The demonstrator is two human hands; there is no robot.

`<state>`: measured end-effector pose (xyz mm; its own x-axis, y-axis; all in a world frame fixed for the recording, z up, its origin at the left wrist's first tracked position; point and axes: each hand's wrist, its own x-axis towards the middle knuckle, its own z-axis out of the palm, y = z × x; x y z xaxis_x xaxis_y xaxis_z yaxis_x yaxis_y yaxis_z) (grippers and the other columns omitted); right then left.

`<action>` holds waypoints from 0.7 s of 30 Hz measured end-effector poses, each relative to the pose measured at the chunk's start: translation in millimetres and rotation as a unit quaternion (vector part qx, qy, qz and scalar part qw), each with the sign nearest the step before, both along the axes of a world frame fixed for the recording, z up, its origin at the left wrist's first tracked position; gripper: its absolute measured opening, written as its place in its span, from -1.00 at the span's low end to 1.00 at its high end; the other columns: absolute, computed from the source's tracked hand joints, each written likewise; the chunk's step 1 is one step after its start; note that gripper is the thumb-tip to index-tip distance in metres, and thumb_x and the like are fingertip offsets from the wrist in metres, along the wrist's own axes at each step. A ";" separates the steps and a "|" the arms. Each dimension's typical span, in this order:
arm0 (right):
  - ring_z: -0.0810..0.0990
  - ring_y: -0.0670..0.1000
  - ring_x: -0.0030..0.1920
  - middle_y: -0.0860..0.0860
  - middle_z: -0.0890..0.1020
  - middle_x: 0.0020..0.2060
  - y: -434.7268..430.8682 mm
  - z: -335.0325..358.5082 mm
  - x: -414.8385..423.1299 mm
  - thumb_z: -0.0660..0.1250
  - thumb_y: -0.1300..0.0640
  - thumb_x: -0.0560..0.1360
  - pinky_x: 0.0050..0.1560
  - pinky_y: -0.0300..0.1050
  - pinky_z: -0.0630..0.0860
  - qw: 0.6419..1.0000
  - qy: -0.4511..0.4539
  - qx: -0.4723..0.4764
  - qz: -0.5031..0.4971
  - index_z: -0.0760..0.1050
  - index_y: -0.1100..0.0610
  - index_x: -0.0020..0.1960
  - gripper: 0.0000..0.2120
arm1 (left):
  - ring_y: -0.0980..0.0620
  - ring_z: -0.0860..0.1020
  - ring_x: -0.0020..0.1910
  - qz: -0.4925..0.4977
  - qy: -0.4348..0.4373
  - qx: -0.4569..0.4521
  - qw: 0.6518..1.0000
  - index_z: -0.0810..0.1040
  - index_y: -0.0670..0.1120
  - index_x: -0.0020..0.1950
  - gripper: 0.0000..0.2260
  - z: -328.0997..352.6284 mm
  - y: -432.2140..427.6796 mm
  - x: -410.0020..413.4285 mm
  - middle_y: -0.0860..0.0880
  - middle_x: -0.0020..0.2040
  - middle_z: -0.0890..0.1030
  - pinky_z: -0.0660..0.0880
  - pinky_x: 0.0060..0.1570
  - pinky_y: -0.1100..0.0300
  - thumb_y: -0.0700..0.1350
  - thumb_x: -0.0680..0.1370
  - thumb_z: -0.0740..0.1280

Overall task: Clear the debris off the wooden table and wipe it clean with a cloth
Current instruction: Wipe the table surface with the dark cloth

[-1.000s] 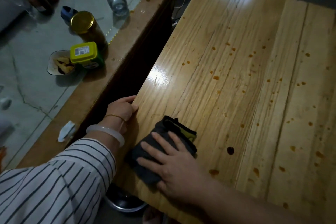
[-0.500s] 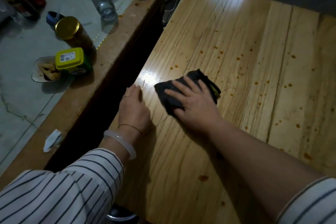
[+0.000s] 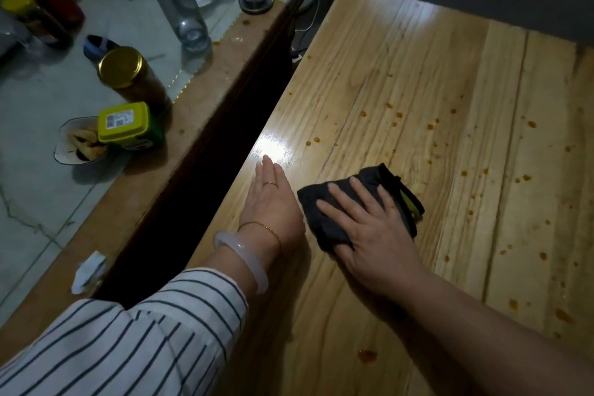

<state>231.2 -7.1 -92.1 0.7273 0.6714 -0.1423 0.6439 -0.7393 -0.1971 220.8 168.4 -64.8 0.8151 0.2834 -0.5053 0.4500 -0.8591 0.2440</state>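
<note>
One cloth [image 3: 323, 223] nearer, under right hand [image 3: 369, 235] — left hand [image 3: 270, 199] flat

Wide open run of pale wooden plank surface [image 3: 418, 58] ahead and right, only small orange-brown drops [image 3: 389, 105] dotting it. Leftward, the flat left hand [image 3: 270, 202] sits just beside the dark grey cloth [image 3: 324, 231], blocking.

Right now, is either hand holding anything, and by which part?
Nothing is gripped. The right hand presses flat on the near half of the dark cloth; the left hand rests flat on the wooden table.
</note>
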 end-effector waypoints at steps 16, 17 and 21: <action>-0.16 0.03 0.59 -0.11 -0.01 0.60 77.8 2.9 118.9 0.07 -0.14 0.62 0.54 0.17 -0.22 0.999 0.012 -0.042 -0.027 0.02 -0.17 0.59 -0.44 | -0.16 -0.16 0.53 -0.036 0.071 0.056 0.995 -0.18 -0.27 0.52 -0.26 9.7 0.5 22.9 -0.24 0.53 -0.21 -0.04 0.47 0.08 -0.06 0.57 0.24; -0.16 0.03 0.59 -0.11 -0.01 0.60 78.3 2.5 123.0 0.07 -0.14 0.62 0.54 0.16 -0.23 0.998 0.012 -0.040 -0.040 0.01 -0.16 0.59 -0.43 | -0.16 -0.15 0.53 -0.037 0.068 0.054 0.996 -0.16 -0.27 0.52 -0.27 10.2 1.4 22.4 -0.23 0.54 -0.20 -0.03 0.47 0.09 -0.07 0.57 0.24; -0.16 0.05 0.59 -0.06 -0.03 0.60 75.0 -2.4 128.4 0.01 -0.17 0.63 0.54 0.15 -0.25 0.992 -0.006 -0.045 -0.115 -0.03 -0.13 0.60 -0.44 | -0.15 -0.13 0.53 -0.035 0.060 0.053 0.996 -0.14 -0.26 0.53 -0.28 12.3 2.3 21.6 -0.23 0.54 -0.18 0.00 0.46 0.10 -0.09 0.57 0.26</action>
<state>359.6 67.9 -94.5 0.8619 0.4722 -0.1850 0.4577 -0.8813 -0.1176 242.3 170.7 -52.5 0.7702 0.2854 -0.5704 0.4088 -0.9074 0.0980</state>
